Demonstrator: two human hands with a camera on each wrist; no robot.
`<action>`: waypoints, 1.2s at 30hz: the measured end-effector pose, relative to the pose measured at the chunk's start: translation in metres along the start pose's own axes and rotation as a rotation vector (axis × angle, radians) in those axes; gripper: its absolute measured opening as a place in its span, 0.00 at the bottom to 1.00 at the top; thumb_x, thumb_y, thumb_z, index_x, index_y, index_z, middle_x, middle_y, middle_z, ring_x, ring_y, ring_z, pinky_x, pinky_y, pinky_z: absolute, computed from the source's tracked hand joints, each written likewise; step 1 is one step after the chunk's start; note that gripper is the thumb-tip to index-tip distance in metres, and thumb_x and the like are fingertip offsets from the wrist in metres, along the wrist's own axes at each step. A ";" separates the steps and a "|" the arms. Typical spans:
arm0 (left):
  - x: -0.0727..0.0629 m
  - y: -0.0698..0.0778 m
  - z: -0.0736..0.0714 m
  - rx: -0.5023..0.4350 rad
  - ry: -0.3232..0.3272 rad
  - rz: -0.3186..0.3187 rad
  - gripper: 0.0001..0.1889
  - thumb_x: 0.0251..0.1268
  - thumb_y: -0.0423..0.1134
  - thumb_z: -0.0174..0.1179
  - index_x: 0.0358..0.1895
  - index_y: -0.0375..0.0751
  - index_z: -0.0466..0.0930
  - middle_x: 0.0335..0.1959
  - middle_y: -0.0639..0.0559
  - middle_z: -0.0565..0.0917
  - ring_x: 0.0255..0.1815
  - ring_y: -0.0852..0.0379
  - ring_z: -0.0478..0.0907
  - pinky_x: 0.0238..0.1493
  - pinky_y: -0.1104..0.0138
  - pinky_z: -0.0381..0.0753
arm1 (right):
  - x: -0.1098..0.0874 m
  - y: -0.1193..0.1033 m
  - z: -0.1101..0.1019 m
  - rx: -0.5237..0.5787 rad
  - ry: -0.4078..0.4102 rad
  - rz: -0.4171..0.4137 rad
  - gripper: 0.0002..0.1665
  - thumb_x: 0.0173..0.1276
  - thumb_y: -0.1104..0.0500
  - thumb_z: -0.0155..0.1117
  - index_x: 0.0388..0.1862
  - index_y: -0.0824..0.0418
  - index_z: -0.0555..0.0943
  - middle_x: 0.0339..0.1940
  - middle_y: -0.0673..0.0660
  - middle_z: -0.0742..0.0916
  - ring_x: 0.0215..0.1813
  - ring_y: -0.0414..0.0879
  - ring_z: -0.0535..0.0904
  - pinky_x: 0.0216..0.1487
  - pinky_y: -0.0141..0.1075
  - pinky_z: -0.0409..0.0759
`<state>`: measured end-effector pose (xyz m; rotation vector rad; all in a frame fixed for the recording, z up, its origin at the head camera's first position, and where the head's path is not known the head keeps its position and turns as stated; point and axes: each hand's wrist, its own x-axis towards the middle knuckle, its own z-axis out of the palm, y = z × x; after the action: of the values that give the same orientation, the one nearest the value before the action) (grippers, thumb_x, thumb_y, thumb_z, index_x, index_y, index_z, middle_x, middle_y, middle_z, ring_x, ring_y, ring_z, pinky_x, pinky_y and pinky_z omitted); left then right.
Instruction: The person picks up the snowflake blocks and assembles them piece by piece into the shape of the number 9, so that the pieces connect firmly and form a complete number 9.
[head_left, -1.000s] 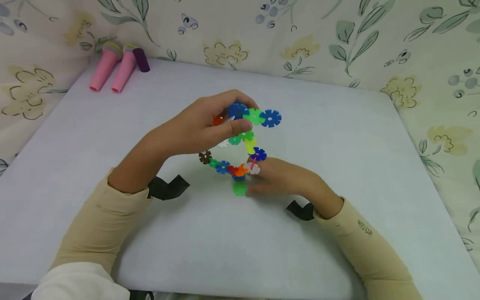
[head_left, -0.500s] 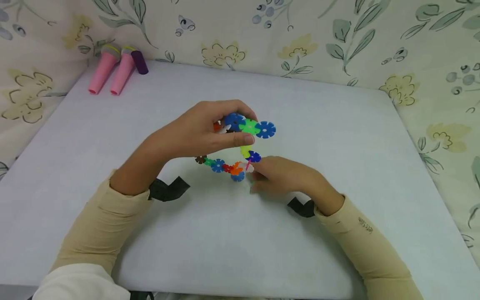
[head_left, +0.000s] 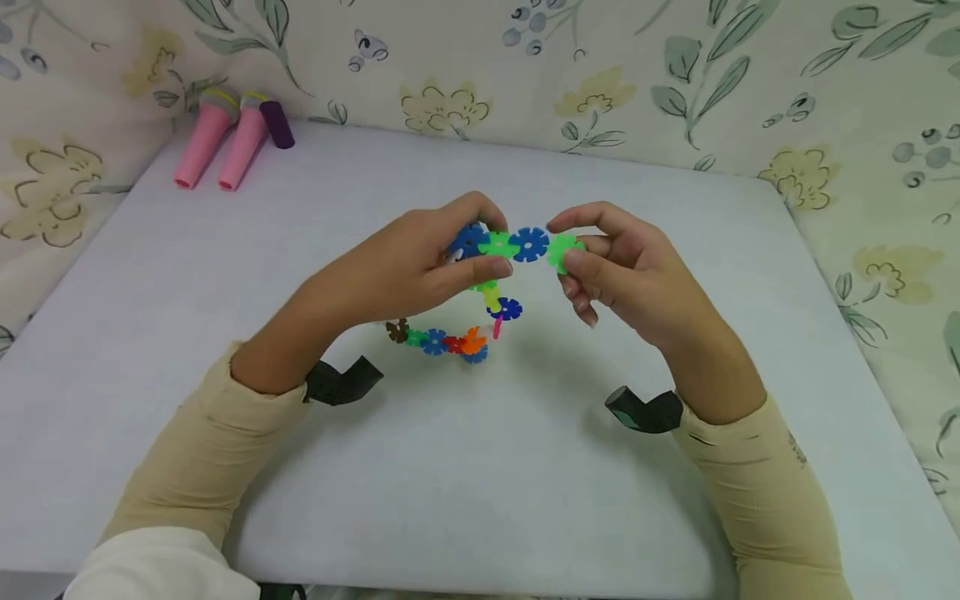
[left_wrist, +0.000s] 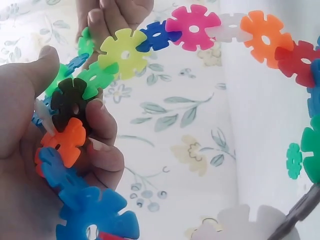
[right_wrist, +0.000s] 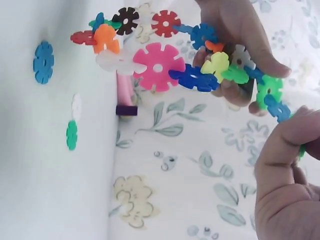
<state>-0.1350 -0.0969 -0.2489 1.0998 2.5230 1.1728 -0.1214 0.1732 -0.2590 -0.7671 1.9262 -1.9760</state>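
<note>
A closed loop of linked, notched snowflake discs in many colours hangs from my left hand (head_left: 405, 258), which grips it between thumb and fingers. In the left wrist view a yellow disc (left_wrist: 125, 54) and a pink disc (left_wrist: 194, 28) form part of the loop. A short arm sticks out to the right from the grip, with a green disc (head_left: 498, 244) and then a blue disc (head_left: 529, 244). My right hand (head_left: 637, 275) pinches a green snowflake disc (head_left: 561, 250) right at the blue disc's edge. In the right wrist view the fingers hide most of that green disc.
Loose on the white table (head_left: 480, 483) lie a blue disc (right_wrist: 43, 62), a white disc (right_wrist: 76, 106) and a green disc (right_wrist: 72, 135). Two pink toy microphones (head_left: 202, 142) and a purple cylinder (head_left: 277, 125) are at the back left. A flower-patterned cloth (head_left: 450, 67) stands behind.
My right hand has picked up the green disc from the tabletop below the loop and raised it to the arm's end. My left hand, still gripping the loop, has come down slightly.
</note>
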 end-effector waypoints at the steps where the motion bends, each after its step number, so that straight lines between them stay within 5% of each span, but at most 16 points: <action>1: 0.000 0.000 0.000 0.004 0.001 0.003 0.20 0.73 0.51 0.60 0.60 0.47 0.69 0.33 0.53 0.79 0.27 0.54 0.71 0.31 0.60 0.72 | 0.000 -0.001 0.000 0.031 -0.002 0.016 0.14 0.76 0.72 0.52 0.57 0.66 0.75 0.25 0.60 0.79 0.26 0.51 0.73 0.22 0.36 0.76; 7: -0.001 0.002 0.001 0.018 -0.023 0.035 0.19 0.74 0.49 0.60 0.60 0.48 0.68 0.33 0.53 0.79 0.25 0.55 0.72 0.26 0.60 0.74 | -0.002 -0.001 -0.001 0.104 -0.027 0.023 0.16 0.75 0.73 0.47 0.52 0.67 0.79 0.24 0.58 0.79 0.23 0.47 0.72 0.17 0.34 0.72; 16: -0.004 0.006 0.004 -0.008 -0.128 0.041 0.19 0.75 0.47 0.59 0.62 0.48 0.65 0.36 0.53 0.80 0.21 0.55 0.74 0.17 0.62 0.76 | -0.004 -0.002 -0.004 0.058 -0.087 0.068 0.15 0.74 0.72 0.49 0.49 0.68 0.82 0.20 0.57 0.78 0.20 0.47 0.71 0.15 0.33 0.70; 23: 0.003 -0.001 0.012 -0.004 -0.134 0.089 0.18 0.76 0.44 0.57 0.60 0.43 0.64 0.40 0.54 0.81 0.36 0.59 0.77 0.40 0.64 0.78 | -0.002 -0.001 -0.004 0.084 -0.072 0.115 0.16 0.75 0.73 0.48 0.49 0.67 0.83 0.20 0.55 0.79 0.18 0.46 0.70 0.15 0.30 0.70; 29: 0.007 -0.008 0.008 -0.039 -0.091 0.130 0.20 0.75 0.45 0.59 0.62 0.42 0.67 0.44 0.54 0.80 0.38 0.59 0.76 0.40 0.63 0.79 | 0.002 -0.002 0.000 0.106 0.029 0.007 0.17 0.81 0.63 0.48 0.57 0.70 0.80 0.22 0.58 0.79 0.20 0.49 0.72 0.19 0.34 0.75; 33: 0.007 -0.010 0.003 -0.057 -0.077 0.175 0.20 0.73 0.43 0.61 0.63 0.41 0.71 0.50 0.55 0.81 0.46 0.61 0.77 0.47 0.63 0.80 | 0.007 0.002 -0.005 0.030 0.136 0.013 0.20 0.82 0.56 0.49 0.58 0.70 0.79 0.28 0.61 0.81 0.22 0.50 0.76 0.23 0.35 0.79; 36: 0.006 -0.010 0.001 -0.128 -0.069 0.228 0.19 0.73 0.39 0.61 0.62 0.39 0.74 0.51 0.54 0.81 0.48 0.60 0.77 0.52 0.61 0.79 | 0.013 0.012 -0.012 -0.092 0.113 0.092 0.16 0.80 0.61 0.51 0.57 0.70 0.79 0.34 0.62 0.82 0.27 0.52 0.78 0.26 0.36 0.81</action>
<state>-0.1449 -0.0970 -0.2558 1.3967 2.2829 1.3053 -0.1401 0.1750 -0.2680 -0.5888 2.0903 -1.9261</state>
